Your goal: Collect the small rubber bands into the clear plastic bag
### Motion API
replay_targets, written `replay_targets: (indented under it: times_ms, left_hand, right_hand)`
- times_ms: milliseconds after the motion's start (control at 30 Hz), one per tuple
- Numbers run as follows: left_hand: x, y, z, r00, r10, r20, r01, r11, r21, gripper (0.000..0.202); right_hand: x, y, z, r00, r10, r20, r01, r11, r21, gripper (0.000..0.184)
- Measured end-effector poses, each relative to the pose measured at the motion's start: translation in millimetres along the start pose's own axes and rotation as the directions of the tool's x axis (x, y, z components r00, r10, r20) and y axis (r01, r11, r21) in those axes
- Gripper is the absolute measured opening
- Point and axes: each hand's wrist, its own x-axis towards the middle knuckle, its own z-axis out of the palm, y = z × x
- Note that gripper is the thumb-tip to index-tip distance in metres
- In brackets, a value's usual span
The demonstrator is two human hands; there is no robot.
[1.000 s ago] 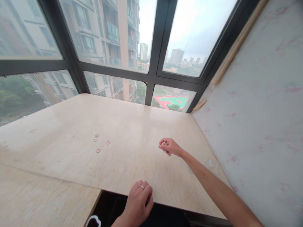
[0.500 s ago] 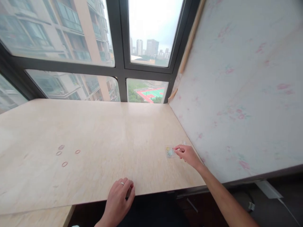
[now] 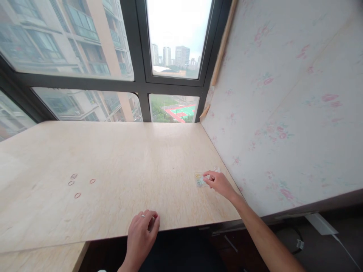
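My right hand [image 3: 219, 184] reaches to the right side of the pale wooden tabletop [image 3: 127, 166] and pinches a small clear plastic bag [image 3: 200, 180] with yellow and blue bits inside, lying flat on the wood. My left hand [image 3: 141, 232] rests at the table's front edge with its fingers curled over the edge; a ring shows on one finger. Several small red rubber bands [image 3: 78, 185] lie loose on the left part of the tabletop, well away from both hands.
A wall with faded flowered paper [image 3: 283, 113] stands right beside the table. Dark-framed windows [image 3: 141, 83] run along the far edge. A lower wooden surface [image 3: 36, 258] sits at the bottom left, and a white cable [image 3: 326, 226] lies on the floor at the right.
My right hand moved from the middle of the table to its right side and took hold of the small plastic bag. The view turned to the right.
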Motion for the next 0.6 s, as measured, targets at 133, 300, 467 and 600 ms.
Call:
replay_targets:
  times_ms: [133, 300, 467, 600]
  left_hand:
    - [1.5, -0.9, -0.3, 0.997, -0.079, 0.014, 0.080, 0.995, -0.064, 0.026]
    - [2.1, -10.8, -14.2, 0.979, -0.171, 0.113, 0.199, 0.922, -0.333, 0.027]
    - [13.2, -19.1, -35.9, 0.937, -0.347, -0.038, 0.277, 0.805, -0.525, 0.023]
    - [33.7, -26.3, -43.1, 0.784, -0.575, -0.232, 0.280, 0.663, -0.694, 0.019]
  right_hand:
    - [-15.6, 2.0, -0.8, 0.999, -0.001, -0.049, 0.006, 0.994, 0.111, 0.025]
    - [-41.3, 11.5, 23.1, 0.998, 0.063, -0.017, -0.057, 0.968, 0.243, 0.028]
    - [-58.2, 26.9, 52.2, 0.991, 0.117, -0.069, -0.090, 0.945, 0.316, 0.030]
    - [-61.8, 34.9, 57.7, 0.979, 0.135, -0.153, -0.074, 0.932, 0.354, 0.024]
